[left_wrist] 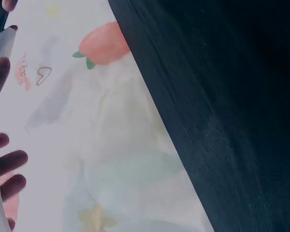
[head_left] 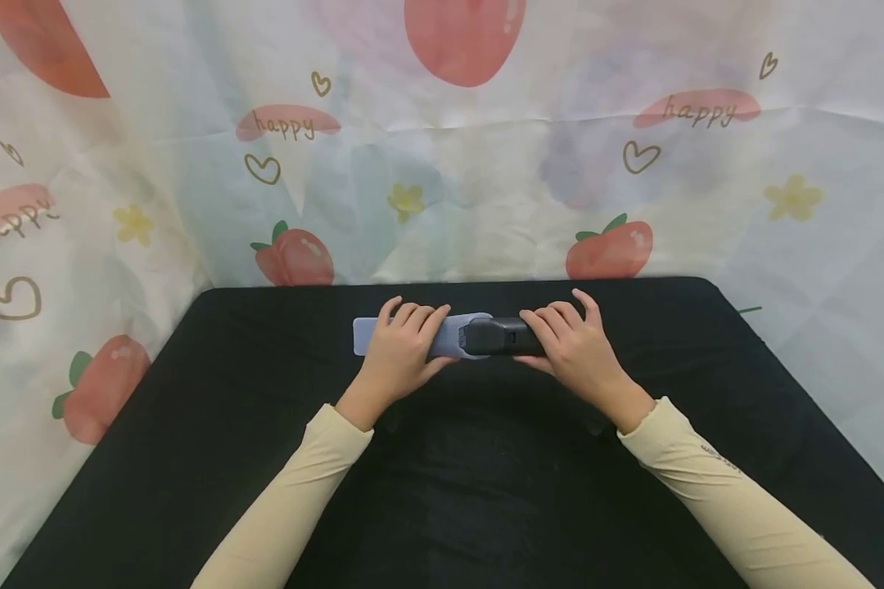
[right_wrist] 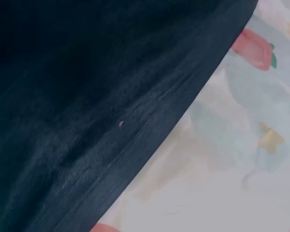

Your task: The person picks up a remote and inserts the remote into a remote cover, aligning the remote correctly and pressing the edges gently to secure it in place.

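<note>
A long, slim object with a flat blue-grey part (head_left: 453, 334) and a black part (head_left: 492, 337) stretches level across the head view, over the far half of the table. My left hand (head_left: 401, 353) grips the blue-grey part, fingers over its far edge and thumb along the near one. On the black part my right hand (head_left: 582, 356) has its hold, with the index finger lifted off; the palm hides that end. Fingers (left_wrist: 12, 162) of the left hand wrap the pale strip at the left edge of the left wrist view. Neither hand nor object shows in the right wrist view.
A black cloth (head_left: 457, 491) covers the table, its far edge just beyond the hands. Behind and at both sides hangs a pale curtain (head_left: 486, 196) printed with fruit, hearts and flowers. One tiny pale speck (right_wrist: 121, 123) lies on the cloth.
</note>
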{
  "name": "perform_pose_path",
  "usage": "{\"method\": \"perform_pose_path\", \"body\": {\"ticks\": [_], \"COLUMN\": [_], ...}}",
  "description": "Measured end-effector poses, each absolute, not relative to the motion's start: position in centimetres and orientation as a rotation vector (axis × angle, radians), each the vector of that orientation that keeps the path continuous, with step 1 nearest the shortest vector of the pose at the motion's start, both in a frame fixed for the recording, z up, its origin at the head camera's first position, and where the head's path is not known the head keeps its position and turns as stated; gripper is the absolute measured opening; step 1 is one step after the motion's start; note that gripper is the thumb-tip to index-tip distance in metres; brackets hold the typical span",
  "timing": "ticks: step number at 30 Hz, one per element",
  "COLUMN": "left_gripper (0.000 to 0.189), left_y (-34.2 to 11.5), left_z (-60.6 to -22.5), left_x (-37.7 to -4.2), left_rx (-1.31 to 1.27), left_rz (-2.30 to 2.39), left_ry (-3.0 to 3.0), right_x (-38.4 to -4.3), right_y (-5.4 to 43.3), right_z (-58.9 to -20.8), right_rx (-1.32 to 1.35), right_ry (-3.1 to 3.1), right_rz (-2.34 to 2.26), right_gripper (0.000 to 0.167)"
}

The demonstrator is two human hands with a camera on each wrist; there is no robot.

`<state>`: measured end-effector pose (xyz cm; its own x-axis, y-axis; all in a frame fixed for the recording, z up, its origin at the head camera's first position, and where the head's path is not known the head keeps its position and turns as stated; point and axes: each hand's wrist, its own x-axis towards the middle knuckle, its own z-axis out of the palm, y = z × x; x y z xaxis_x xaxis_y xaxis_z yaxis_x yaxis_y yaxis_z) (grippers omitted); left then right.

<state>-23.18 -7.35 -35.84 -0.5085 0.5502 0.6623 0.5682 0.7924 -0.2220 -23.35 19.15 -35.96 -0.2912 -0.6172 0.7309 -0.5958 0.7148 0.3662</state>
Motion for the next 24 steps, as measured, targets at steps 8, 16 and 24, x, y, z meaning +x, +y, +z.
{"method": "perform_pose_path", "body": {"ticks": [8,16,24], "left_gripper": [0.058,0.057,0.058], "left_y": [-7.66,-7.47,-7.18], "left_z": [-35.25,-35.09,-35.76], "left_x": [-23.08,-23.06,-23.17], "left_rx": [-0.983,-1.036,-0.975], "left_rz": [-0.077,-0.088,-0.132], "left_ry": [-2.249,-2.241,-2.245], "right_x": [-23.24,-23.11,-23.35], "right_y": [19.00,18.65,18.48], "right_z": [-35.95,-36.08,-35.91], "right_rx": [1.025,1.030,0.987], "right_ry": [-2.001,-1.994,-1.949], "right_rz": [0.101,0.100,0.005], "right_gripper": [0.067,0.068,0.071]}}
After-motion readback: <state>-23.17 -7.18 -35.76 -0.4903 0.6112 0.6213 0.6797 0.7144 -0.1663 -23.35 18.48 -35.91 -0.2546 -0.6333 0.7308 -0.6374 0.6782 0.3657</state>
